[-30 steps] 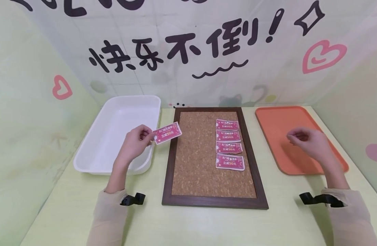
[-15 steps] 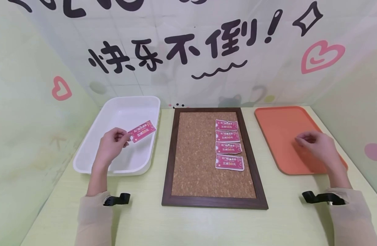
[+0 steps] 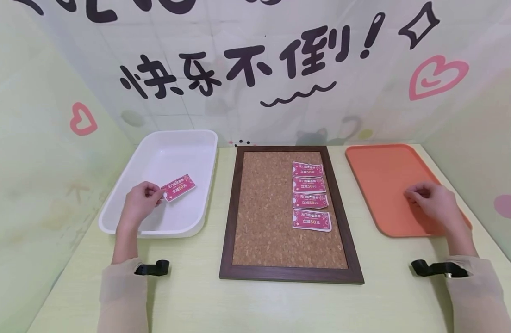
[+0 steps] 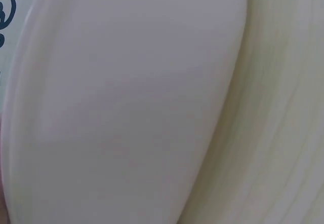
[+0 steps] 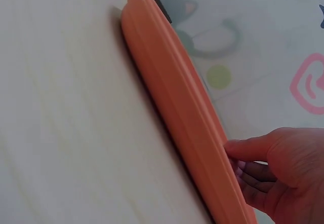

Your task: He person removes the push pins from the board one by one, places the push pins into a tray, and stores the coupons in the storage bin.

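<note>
Fingers (image 3: pixel 152 188) of the left hand (image 3: pixel 140 203), much the nearer, pinched the left end of a coupon (image 3: pixel 179 187) over the white tub (image 3: pixel 172 159); its long axis slanted away toward the tub's right edge. The right hand (image 3: pixel 436 201) hung over the orange tray (image 3: pixel 389 185), any hold unclear.

A pale wall (image 3: pixel 239 121) with black characters (image 3: pixel 249 69) crosses the top; green side walls (image 3: pixel 34 152) flank a light table (image 3: pixel 255 305) below.
</note>
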Available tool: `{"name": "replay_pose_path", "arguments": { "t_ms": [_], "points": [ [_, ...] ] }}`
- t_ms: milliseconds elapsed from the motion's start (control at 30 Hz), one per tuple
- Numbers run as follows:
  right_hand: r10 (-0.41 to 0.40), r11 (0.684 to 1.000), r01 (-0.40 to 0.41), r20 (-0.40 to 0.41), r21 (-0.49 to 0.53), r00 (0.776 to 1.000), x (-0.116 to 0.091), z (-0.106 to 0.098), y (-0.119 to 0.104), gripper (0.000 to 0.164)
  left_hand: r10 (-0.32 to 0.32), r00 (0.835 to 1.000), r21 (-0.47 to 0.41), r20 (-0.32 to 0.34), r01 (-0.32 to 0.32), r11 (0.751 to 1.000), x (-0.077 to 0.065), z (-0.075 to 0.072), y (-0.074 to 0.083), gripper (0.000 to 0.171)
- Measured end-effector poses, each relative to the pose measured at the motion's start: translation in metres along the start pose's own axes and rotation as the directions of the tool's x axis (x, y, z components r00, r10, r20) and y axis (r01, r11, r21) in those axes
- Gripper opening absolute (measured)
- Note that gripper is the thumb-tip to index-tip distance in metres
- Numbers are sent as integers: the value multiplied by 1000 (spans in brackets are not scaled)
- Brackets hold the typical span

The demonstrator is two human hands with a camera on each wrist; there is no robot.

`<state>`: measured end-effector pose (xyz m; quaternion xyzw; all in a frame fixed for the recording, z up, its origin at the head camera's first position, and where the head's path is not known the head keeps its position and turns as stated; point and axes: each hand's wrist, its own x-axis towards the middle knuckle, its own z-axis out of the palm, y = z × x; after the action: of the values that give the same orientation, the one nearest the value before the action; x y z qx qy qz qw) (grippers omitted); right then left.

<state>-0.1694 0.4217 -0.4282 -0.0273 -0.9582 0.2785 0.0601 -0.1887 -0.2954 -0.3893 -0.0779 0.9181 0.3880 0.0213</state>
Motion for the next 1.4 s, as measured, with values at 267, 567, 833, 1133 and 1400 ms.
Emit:
{"name": "replay_pose_path", "arguments": {
  "t_ms": [267, 567, 833, 1133, 1400],
  "points": [
    [-5, 1000, 4, -21, -29, 1000, 0, -1, 4, 32, -46, 997, 52, 57, 43, 998, 6, 2, -8, 27],
    [17, 1000, -17, -15, -10, 1000, -2, -1, 6, 34, -87, 993, 60, 74, 83, 995, 7, 3, -13, 29],
    [24, 1000, -24, -17, 17, 1000, -5, -5, 4, 32, -105, 991, 37, 80, 103, 994, 9, 4, -15, 39],
    [15, 999, -13, -24, 48, 1000, -7, -10, 1, 33, -40, 998, 0, 48, 40, 999, 7, 2, -12, 43],
    [-21, 999, 24, -72, 44, 997, -7, -14, -9, 34, 42, 999, -24, -4, -42, 999, 6, 2, -10, 40]
  ]
}}
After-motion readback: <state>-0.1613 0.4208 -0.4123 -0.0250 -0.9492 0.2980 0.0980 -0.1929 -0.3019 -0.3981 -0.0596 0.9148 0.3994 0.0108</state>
